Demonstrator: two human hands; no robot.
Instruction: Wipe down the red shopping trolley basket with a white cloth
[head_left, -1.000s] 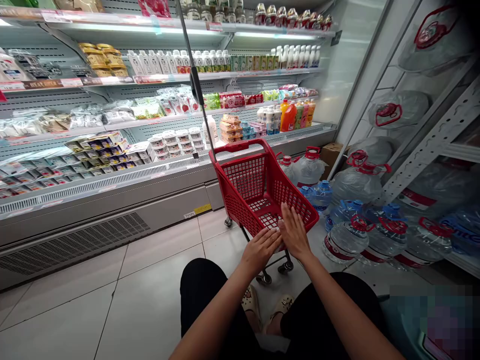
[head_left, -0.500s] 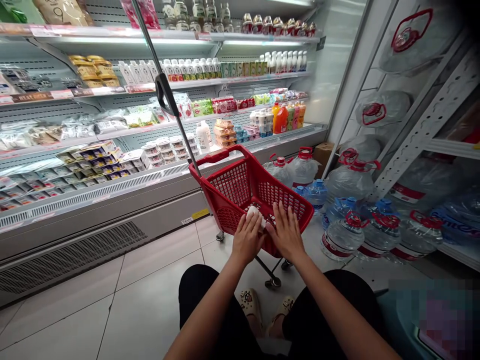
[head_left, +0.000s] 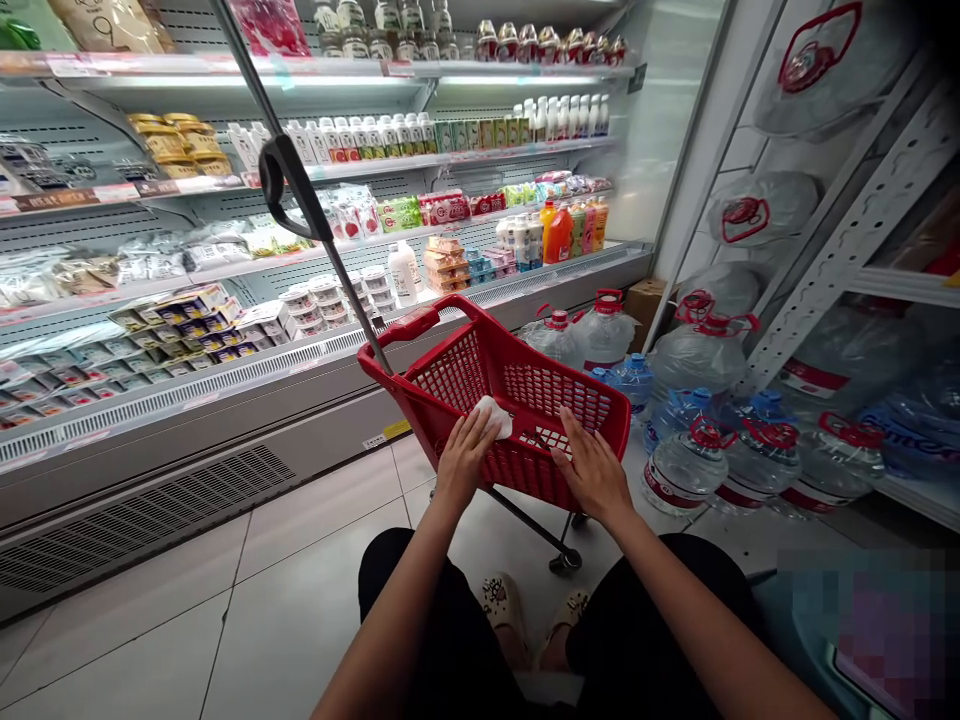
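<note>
A red plastic shopping basket on wheels (head_left: 531, 478) stands before my knees, its grey pull pole (head_left: 289, 190) leaning to the upper left. My left hand (head_left: 465, 458) lies over the near rim, fingers together on a crumpled white wipe (head_left: 496, 416) pressed against the basket. Farther right on the same rim rests my right hand (head_left: 596, 470), fingers stretched out and nothing visible in it. Through the basket's open top I see its slotted floor; part of the near rim is hidden under my hands.
A chilled display case (head_left: 300, 390) with dairy and drinks runs along the left and back. Large water bottles (head_left: 686, 470) crowd the floor on the right beside a white rack (head_left: 847, 240). My feet in beige clogs (head_left: 501, 602) are below the basket.
My left hand has slid left along the rim with the wipe, and my right hand has shifted right, widening the gap between them. The basket has turned slightly, its pole swinging left.
</note>
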